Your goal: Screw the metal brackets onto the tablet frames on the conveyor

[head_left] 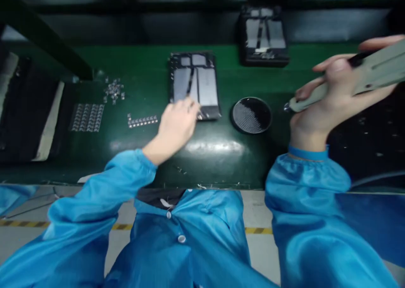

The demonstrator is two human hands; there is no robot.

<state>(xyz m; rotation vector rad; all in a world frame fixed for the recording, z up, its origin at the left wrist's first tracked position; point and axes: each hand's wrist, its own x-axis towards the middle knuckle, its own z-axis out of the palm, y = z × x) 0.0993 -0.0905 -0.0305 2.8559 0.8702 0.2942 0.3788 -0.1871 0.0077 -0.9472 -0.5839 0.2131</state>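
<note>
My left hand (177,121) reaches forward and rests its fingers on the near left corner of an open black device (194,83) with grey panels, lying on the green belt (142,68). Whether the fingers pinch anything is hidden. My right hand (319,106) is raised at the right and grips a grey-green electric screwdriver (363,77), whose metal tip points left toward a round black dish (251,115). Both arms wear blue sleeves.
A second open device (264,37) lies farther back on the belt. Left of my hand are a short strip of small parts (142,120), a grid of parts (87,117) and a loose pile (114,90). A dark tray (19,111) stands at the far left.
</note>
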